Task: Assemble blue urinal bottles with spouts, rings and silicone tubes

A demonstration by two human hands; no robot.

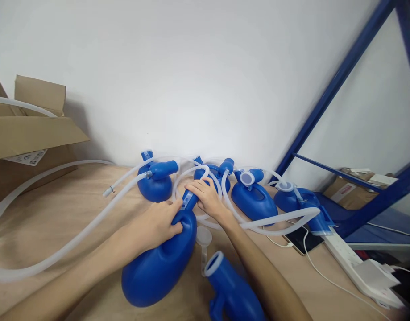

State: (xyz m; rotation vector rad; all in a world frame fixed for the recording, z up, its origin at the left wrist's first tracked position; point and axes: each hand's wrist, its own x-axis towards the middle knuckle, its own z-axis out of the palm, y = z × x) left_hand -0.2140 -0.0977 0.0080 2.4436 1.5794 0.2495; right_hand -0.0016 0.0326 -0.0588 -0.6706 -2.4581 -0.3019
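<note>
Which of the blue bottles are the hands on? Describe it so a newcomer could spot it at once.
On the wooden table, in front of the row of blue bottles along the white wall, one big blue bottle lies nearest the camera. The left hand grips its handle and the right hand its neck; no other bottle is touched.

Even, bright indoor light washes the white wall; soft shadow behind the cardboard box; wide-angle lens bends the blue shelf frame at the edges, corners slightly soft
</note>
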